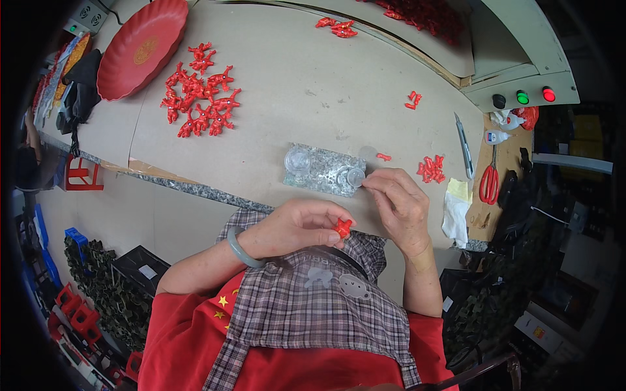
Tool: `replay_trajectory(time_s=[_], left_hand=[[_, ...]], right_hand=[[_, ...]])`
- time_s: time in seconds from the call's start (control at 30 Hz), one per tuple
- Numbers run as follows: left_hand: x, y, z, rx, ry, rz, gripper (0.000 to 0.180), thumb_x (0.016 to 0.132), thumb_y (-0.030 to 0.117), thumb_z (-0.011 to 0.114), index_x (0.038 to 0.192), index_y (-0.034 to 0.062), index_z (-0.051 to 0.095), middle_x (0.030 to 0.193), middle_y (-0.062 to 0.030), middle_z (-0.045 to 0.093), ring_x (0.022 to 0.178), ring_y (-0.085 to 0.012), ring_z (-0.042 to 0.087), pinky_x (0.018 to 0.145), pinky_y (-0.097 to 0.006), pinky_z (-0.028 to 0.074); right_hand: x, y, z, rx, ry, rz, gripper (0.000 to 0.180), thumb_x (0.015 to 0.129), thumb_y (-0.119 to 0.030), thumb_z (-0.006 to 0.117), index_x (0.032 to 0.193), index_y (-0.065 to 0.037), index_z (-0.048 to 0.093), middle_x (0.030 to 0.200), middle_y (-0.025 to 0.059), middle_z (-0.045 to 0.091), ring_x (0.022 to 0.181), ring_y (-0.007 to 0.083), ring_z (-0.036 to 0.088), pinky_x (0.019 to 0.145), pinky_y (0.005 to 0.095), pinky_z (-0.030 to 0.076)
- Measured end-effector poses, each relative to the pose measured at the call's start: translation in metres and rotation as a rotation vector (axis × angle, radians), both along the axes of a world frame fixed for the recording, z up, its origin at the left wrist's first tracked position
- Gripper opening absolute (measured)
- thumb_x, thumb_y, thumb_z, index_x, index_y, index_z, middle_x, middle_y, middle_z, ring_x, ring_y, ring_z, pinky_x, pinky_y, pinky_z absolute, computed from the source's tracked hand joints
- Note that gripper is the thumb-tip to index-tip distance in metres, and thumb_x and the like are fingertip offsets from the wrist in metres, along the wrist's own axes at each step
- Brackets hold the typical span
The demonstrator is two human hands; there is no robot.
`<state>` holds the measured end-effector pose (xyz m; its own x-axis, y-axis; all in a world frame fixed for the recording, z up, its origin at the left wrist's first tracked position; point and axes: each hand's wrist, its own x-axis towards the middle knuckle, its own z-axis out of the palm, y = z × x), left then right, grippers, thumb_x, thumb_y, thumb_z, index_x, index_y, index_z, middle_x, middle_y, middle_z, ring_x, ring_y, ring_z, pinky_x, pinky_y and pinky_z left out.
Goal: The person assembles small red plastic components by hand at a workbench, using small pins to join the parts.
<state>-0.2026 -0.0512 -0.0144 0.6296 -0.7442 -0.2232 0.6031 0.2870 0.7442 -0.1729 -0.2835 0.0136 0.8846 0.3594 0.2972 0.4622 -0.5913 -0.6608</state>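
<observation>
While the left hand [293,228] pinches a small red plastic figure [343,227] between thumb and fingertips just above the checked apron [313,300], the right hand [398,205] reaches to the near edge of the worktable [293,78], its fingers closed on a small clear round disc [356,177]. That disc sits at the right end of a crinkled silver sheet [323,171], which also carries a larger clear round cap [297,159]. A grey-green bangle [240,251] circles the left wrist. Just right of the hands lies a small heap of red pieces [431,169], and beyond it a craft knife [463,144] and red-handled scissors [489,179]. Farther back to the left, a bigger pile of red figures [201,98] lies beside a red scalloped tray [142,47].
</observation>
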Motion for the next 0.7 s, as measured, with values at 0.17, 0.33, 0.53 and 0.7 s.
replay_trajectory(time_s=[0.17, 0.33, 0.53, 0.7], left_hand=[[0.001, 0.0, 0.001, 0.009, -0.001, -0.012, 0.032, 0.097, 0.003, 0.064, 0.128, -0.0019, 0.059, 0.107, -0.0094, 0.068, 0.1, -0.0158, 0.067, 0.093, -0.029, 0.054], [0.0, 0.0, -0.002, -0.027, -0.034, 0.004, 0.032, 0.097, 0.002, 0.063, 0.129, -0.0018, 0.059, 0.11, -0.0114, 0.068, 0.103, -0.0172, 0.067, 0.093, -0.031, 0.054], [0.002, 0.001, 0.003, -0.024, -0.048, 0.05, 0.033, 0.097, 0.0, 0.062, 0.13, -0.002, 0.058, 0.112, -0.0126, 0.068, 0.102, -0.0193, 0.068, 0.092, -0.031, 0.056], [0.004, 0.0, 0.012, 0.047, -0.022, 0.121, 0.036, 0.096, 0.002, 0.064, 0.132, -0.0022, 0.056, 0.113, -0.0138, 0.068, 0.102, -0.0211, 0.07, 0.09, -0.031, 0.058]], right_hand=[[0.002, 0.002, 0.001, -0.012, -0.03, 0.011, 0.023, 0.075, 0.012, 0.067, 0.095, 0.0, 0.069, 0.094, 0.0123, 0.066, 0.086, 0.0295, 0.068, 0.073, 0.0372, 0.056], [0.001, 0.003, 0.011, -0.083, -0.092, 0.052, 0.024, 0.074, 0.013, 0.068, 0.094, 0.001, 0.069, 0.093, 0.0121, 0.066, 0.084, 0.0298, 0.067, 0.07, 0.0369, 0.055], [-0.004, 0.0, 0.013, 0.087, 0.136, -0.134, 0.019, 0.082, 0.009, 0.07, 0.099, 0.001, 0.071, 0.094, 0.0105, 0.069, 0.08, 0.0197, 0.069, 0.071, 0.0309, 0.057], [-0.013, -0.007, 0.002, 0.547, 0.476, -0.2, 0.016, 0.089, 0.005, 0.07, 0.105, 0.003, 0.069, 0.096, 0.0081, 0.071, 0.082, 0.0123, 0.068, 0.072, 0.0259, 0.056]])
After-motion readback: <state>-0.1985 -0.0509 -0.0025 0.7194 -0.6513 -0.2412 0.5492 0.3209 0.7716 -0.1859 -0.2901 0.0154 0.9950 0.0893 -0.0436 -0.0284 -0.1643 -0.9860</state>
